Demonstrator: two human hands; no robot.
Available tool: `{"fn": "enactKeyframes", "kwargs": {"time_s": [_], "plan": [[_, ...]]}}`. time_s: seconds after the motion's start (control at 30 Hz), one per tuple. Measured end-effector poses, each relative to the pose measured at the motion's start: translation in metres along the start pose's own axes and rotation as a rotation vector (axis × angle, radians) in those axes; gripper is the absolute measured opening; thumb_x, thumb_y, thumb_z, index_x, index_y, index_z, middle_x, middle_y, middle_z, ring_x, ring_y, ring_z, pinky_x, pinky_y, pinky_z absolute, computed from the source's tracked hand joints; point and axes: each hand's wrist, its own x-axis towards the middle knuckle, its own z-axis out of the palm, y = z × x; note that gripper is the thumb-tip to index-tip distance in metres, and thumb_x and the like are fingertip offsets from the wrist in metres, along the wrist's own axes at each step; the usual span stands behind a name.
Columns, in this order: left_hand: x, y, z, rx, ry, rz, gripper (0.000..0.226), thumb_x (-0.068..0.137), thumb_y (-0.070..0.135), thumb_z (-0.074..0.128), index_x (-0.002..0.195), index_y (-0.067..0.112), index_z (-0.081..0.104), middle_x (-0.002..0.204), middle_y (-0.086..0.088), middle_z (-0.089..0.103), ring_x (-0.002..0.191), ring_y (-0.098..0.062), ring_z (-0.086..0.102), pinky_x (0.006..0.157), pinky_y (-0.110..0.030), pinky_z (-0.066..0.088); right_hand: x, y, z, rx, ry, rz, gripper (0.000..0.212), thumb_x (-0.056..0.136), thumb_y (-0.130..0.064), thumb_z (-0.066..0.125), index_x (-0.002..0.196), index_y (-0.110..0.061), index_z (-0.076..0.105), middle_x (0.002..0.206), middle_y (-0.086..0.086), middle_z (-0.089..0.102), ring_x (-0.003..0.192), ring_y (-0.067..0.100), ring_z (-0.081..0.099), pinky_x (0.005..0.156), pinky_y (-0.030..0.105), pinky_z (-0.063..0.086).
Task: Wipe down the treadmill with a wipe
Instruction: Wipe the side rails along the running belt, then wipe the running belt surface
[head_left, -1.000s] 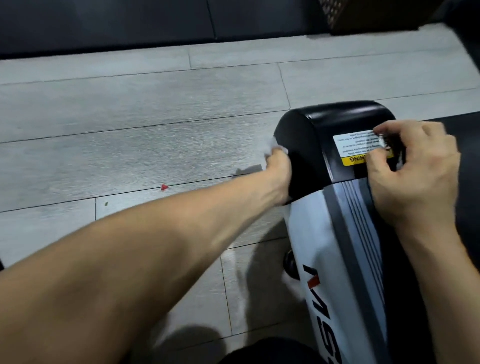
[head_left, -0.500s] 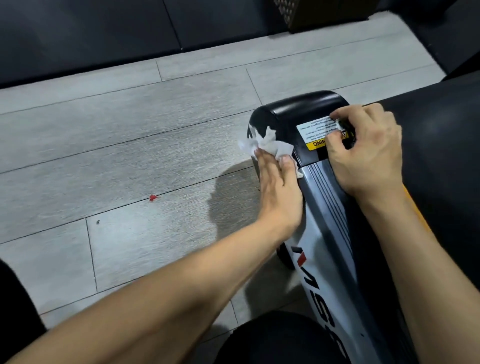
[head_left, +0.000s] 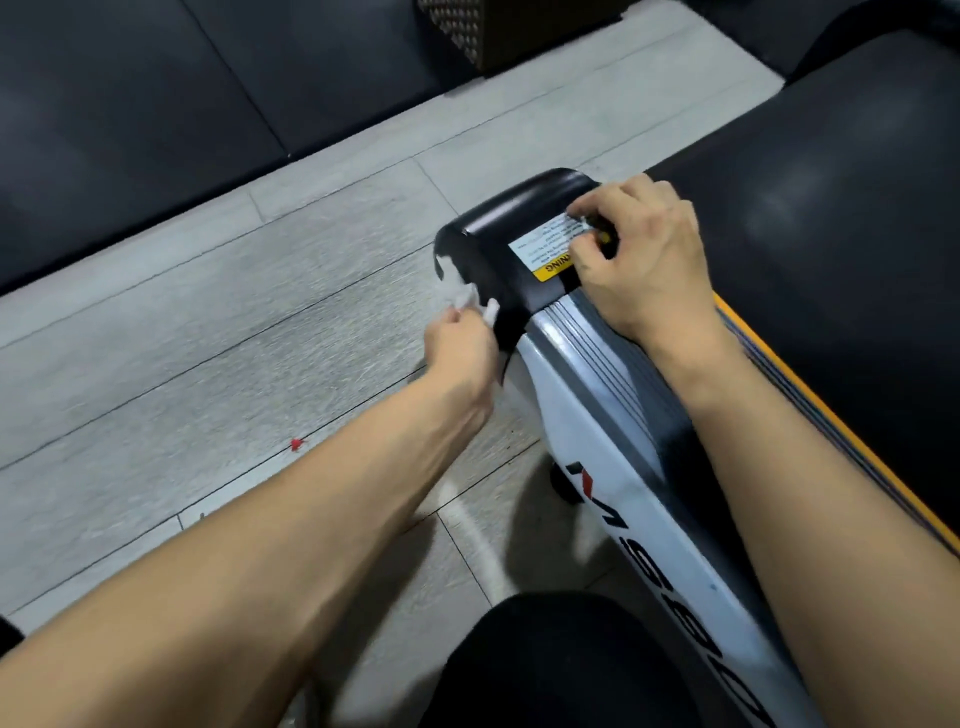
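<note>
The treadmill's rear corner fills the right side: a glossy black end cap (head_left: 514, 218) with a warning label (head_left: 545, 247), a white side rail (head_left: 597, 441) and the black belt (head_left: 831, 260). My left hand (head_left: 460, 345) holds a crumpled white wipe (head_left: 465, 299) against the cap's outer side, near the seam with the rail. My right hand (head_left: 644, 270) rests on top of the cap, fingers curled at its inner edge beside the label; what lies under the fingertips is hidden.
Grey plank floor (head_left: 208, 338) lies to the left, with a small red speck (head_left: 296, 443) on it. Black mats (head_left: 130, 104) run along the back, beside a dark studded block (head_left: 493, 31). My dark-clothed knee (head_left: 561, 660) is at the bottom. A small wheel (head_left: 563, 483) sits under the rail.
My left hand slid with the wipe from the cap's upper corner down onto its outer side. My right hand kept its place on the cap.
</note>
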Motion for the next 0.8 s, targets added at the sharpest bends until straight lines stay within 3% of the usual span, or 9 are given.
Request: {"fn": "enactKeyframes", "kwargs": {"time_s": [0.07, 0.1, 0.17, 0.3, 0.43, 0.53, 0.63, 0.7, 0.8], "plan": [[-0.005, 0.008, -0.016, 0.04, 0.01, 0.137, 0.027, 0.106, 0.018, 0.046, 0.112, 0.011, 0.071, 0.115, -0.012, 0.071, 0.105, -0.025, 0.062, 0.109, -0.049, 0.048, -0.001, 0.001, 0.001, 0.013, 0.009, 0.026, 0.032, 0.085, -0.031, 0.05, 0.105, -0.019, 0.072, 0.102, 0.004, 0.066, 0.099, 0.028, 0.057, 0.09, 0.042, 0.042], [-0.007, 0.014, -0.022, 0.084, 0.019, 0.232, 0.027, 0.106, 0.02, 0.047, 0.097, 0.014, 0.071, 0.102, -0.008, 0.072, 0.1, -0.026, 0.064, 0.104, -0.055, 0.051, -0.001, 0.001, 0.001, 0.02, 0.009, 0.041, 0.032, 0.085, -0.031, 0.049, 0.103, -0.018, 0.073, 0.101, 0.004, 0.066, 0.098, 0.028, 0.058, 0.089, 0.043, 0.043], [-0.016, 0.029, -0.031, 0.167, 0.031, 0.406, 0.032, 0.106, 0.027, 0.048, 0.082, 0.021, 0.067, 0.086, 0.003, 0.07, 0.088, -0.02, 0.065, 0.09, -0.044, 0.058, -0.002, 0.001, 0.0, 0.051, 0.015, 0.06, 0.032, 0.085, -0.031, 0.048, 0.1, -0.016, 0.073, 0.099, 0.004, 0.068, 0.095, 0.028, 0.059, 0.088, 0.045, 0.045], [-0.047, 0.063, -0.028, 0.356, -0.044, 0.732, 0.028, 0.108, 0.034, 0.043, 0.095, 0.023, 0.065, 0.084, 0.009, 0.066, 0.076, -0.009, 0.06, 0.075, -0.037, 0.055, 0.0, 0.001, -0.008, 0.267, 0.076, 0.2, 0.024, 0.088, -0.026, 0.054, 0.098, -0.017, 0.074, 0.096, -0.004, 0.07, 0.093, 0.019, 0.062, 0.088, 0.035, 0.048], [-0.084, 0.081, -0.001, 0.524, -0.399, 0.786, 0.019, 0.11, 0.025, 0.042, 0.103, 0.024, 0.06, 0.082, 0.012, 0.064, 0.068, 0.003, 0.058, 0.064, -0.021, 0.048, 0.003, 0.004, -0.017, 0.565, 0.095, 0.454, 0.021, 0.086, -0.021, 0.057, 0.089, -0.022, 0.077, 0.084, -0.009, 0.074, 0.083, 0.012, 0.068, 0.078, 0.027, 0.053], [-0.105, 0.093, 0.015, 0.634, -0.604, 0.745, 0.017, 0.105, 0.023, 0.047, 0.095, 0.03, 0.059, 0.084, 0.01, 0.067, 0.075, -0.009, 0.064, 0.064, -0.032, 0.052, 0.008, 0.005, -0.038, 1.016, 0.086, 0.621, 0.026, 0.094, -0.016, 0.052, 0.094, -0.004, 0.076, 0.081, 0.007, 0.071, 0.074, 0.017, 0.066, 0.068, 0.027, 0.053], [-0.119, 0.098, 0.031, 0.71, -0.779, 0.745, 0.021, 0.098, 0.005, 0.047, 0.093, 0.019, 0.062, 0.074, 0.013, 0.065, 0.067, -0.002, 0.06, 0.06, -0.023, 0.051, -0.011, 0.022, -0.083, 1.363, -0.051, 0.679, 0.049, 0.105, -0.028, 0.034, 0.109, 0.004, 0.071, 0.097, 0.018, 0.072, 0.09, 0.031, 0.064, 0.076, 0.029, 0.053], [-0.127, 0.092, 0.044, 0.806, -0.845, 0.813, 0.021, 0.096, 0.0, 0.052, 0.097, 0.016, 0.065, 0.074, 0.011, 0.067, 0.066, 0.001, 0.06, 0.065, -0.02, 0.053, -0.04, 0.036, -0.112, 1.367, -0.13, 0.619, 0.052, 0.106, -0.034, 0.034, 0.105, 0.0, 0.073, 0.095, 0.018, 0.072, 0.09, 0.032, 0.059, 0.075, 0.031, 0.049], [-0.133, 0.073, 0.065, 0.872, -0.816, 0.909, 0.016, 0.094, 0.005, 0.062, 0.1, 0.019, 0.068, 0.087, 0.01, 0.07, 0.078, -0.001, 0.063, 0.067, -0.012, 0.048, -0.095, 0.052, -0.141, 1.111, -0.041, 0.574, 0.037, 0.101, -0.026, 0.057, 0.093, 0.006, 0.074, 0.08, 0.01, 0.069, 0.074, 0.018, 0.058, 0.068, 0.023, 0.048]]}}
